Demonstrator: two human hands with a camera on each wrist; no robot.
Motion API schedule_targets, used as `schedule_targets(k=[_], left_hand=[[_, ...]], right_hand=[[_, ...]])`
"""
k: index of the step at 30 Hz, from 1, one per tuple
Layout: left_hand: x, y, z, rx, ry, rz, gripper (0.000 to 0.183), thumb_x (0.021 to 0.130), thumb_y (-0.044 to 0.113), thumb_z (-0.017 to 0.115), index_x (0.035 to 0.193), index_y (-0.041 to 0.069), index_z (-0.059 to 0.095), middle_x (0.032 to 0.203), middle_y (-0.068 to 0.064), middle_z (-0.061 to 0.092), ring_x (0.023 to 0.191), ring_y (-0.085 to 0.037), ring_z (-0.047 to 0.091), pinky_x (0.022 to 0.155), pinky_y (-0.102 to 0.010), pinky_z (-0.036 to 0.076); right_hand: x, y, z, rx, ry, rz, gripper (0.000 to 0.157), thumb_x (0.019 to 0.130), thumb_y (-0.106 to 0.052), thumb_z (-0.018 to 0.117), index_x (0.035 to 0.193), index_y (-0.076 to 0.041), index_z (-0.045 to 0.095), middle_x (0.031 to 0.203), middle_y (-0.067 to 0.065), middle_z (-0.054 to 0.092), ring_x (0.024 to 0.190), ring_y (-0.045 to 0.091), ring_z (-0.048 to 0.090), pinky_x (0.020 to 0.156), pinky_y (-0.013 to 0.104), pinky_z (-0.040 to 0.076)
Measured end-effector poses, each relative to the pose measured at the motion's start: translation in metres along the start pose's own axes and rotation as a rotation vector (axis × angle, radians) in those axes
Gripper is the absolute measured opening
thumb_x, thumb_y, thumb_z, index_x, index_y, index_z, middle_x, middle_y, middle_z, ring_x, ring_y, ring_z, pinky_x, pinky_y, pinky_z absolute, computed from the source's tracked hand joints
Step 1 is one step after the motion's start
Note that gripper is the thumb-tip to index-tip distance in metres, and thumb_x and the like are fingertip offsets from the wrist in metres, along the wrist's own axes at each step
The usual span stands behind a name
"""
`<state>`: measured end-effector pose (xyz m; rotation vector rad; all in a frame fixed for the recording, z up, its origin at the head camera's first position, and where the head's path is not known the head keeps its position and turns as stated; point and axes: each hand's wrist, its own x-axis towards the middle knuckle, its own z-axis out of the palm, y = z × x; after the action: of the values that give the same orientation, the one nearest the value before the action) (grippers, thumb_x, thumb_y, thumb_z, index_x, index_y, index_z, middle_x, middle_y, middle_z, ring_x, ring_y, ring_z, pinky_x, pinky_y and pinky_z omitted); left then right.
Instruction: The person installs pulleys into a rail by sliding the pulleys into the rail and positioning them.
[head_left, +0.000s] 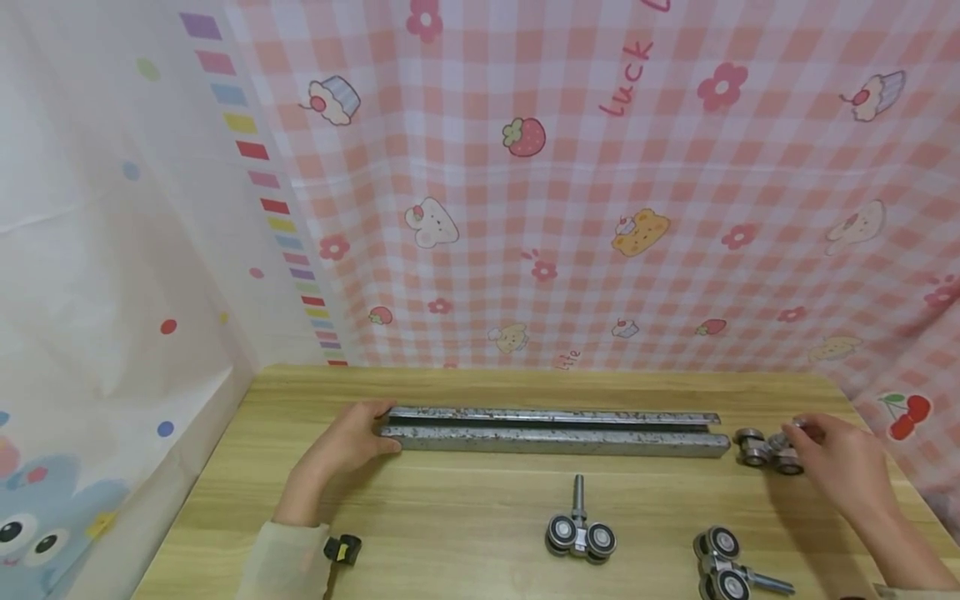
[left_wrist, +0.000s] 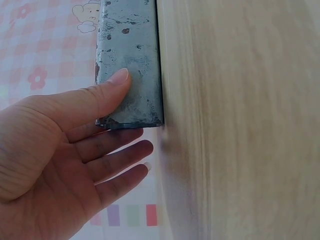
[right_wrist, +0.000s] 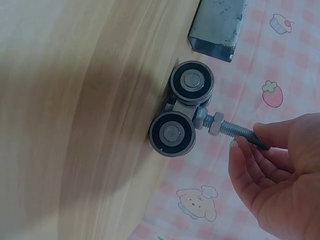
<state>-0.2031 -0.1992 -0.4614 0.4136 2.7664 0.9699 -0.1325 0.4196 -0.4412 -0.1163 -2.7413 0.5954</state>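
Grey rail (head_left: 555, 441) on table (head_left: 450, 508) is gripped at left end by left hand (head_left: 356, 437) | trolley (right_wrist: 185, 109) is pinched by bolt (right_wrist: 235, 131) in right hand (head_left: 843, 467), just beside rail's right end | hands apart | wheels (right_wrist: 192, 80) best kept squared to rail

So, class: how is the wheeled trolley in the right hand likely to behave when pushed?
The trolley would probably roll easily, given its round, paired wheels. It may feel heavy for its size, looking mostly metal. If released, it might tip, since its long bolt rises above the wheels.
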Motion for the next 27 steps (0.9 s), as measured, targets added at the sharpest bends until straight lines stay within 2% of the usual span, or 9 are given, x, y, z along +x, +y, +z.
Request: schedule_targets(k=[7,11,14,18,27], left_hand=[[-0.001,0.003,-0.002,-0.006,-0.004,-0.015,0.063,0.091,0.009,0.082,0.145,-0.008,0.056,0.14,-0.029,0.061,0.134,-0.046,0.055,0.112,-0.058,0.046],[-0.001,0.002,-0.002,0.003,-0.004,-0.009,0.062,0.09,0.009,0.083,0.144,-0.008,0.056,0.138,-0.03,0.062,0.132,-0.046,0.056,0.111,-0.058,0.047],[-0.002,0.002,-0.002,0.006,0.0,-0.002,0.062,0.09,0.008,0.083,0.143,-0.009,0.057,0.138,-0.03,0.062,0.132,-0.046,0.056,0.111,-0.058,0.047],[-0.002,0.001,-0.001,0.003,0.001,0.002,0.062,0.09,0.008,0.083,0.143,-0.009,0.057,0.138,-0.029,0.062,0.132,-0.046,0.056,0.111,-0.058,0.047],[0.0,0.0,0.001,-0.005,-0.001,-0.004,0.062,0.09,0.008,0.082,0.144,-0.009,0.056,0.139,-0.03,0.062,0.133,-0.046,0.055,0.111,-0.058,0.046]], right_hand=[[0.004,-0.002,0.002,-0.029,0.016,-0.02,0.025,0.096,-0.006,0.07,0.105,0.018,0.069,0.082,0.025,0.072,0.063,0.028,0.064,0.053,0.04,0.048],[0.005,-0.004,0.004,-0.022,0.012,-0.018,0.026,0.096,-0.006,0.071,0.105,0.018,0.069,0.082,0.026,0.072,0.062,0.027,0.064,0.052,0.038,0.048],[0.005,-0.006,0.005,-0.007,-0.002,-0.015,0.026,0.096,-0.005,0.071,0.105,0.018,0.069,0.083,0.026,0.072,0.062,0.022,0.062,0.05,0.031,0.045],[0.004,-0.009,0.007,0.01,-0.019,-0.018,0.025,0.097,-0.005,0.071,0.106,0.018,0.069,0.083,0.026,0.072,0.061,0.019,0.061,0.048,0.027,0.043],[0.007,-0.014,0.011,0.022,-0.016,-0.031,0.02,0.096,-0.004,0.072,0.102,0.016,0.071,0.081,0.023,0.072,0.061,0.017,0.06,0.047,0.027,0.042]])
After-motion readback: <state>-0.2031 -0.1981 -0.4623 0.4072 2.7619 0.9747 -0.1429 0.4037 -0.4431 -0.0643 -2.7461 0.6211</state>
